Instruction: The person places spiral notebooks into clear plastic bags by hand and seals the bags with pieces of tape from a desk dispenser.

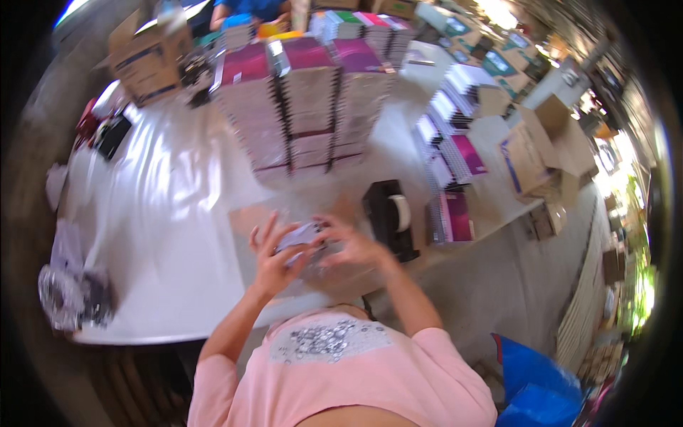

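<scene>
our left hand (272, 260) and right hand (353, 247) grasp a pale item (302, 234); we'd best steady it evenly, clear of the black dispenser (383, 219) right of our fingers.

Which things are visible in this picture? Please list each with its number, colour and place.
Small item: one, pale, between the grips, blurred
Table: one, white, centre
Tall notebook stacks: three, magenta tops, mid-table
Shorter stacks: several, mixed colours, behind them
Spiral notebooks: several, white and magenta, right side
Dispenser: one, black with pale roll, right of the grips
Open cardboard boxes: at least two, brown, far left and right
Plastic bundle: one, clear, left table edge
Blue sheet or bag: one, lower right
Co-worker: one, blue top, far edge
Background clutter: too blurred to count
Pink shirt: one, the wearer's
Left grip: one, at the item
Right grip: one, at the item
</scene>
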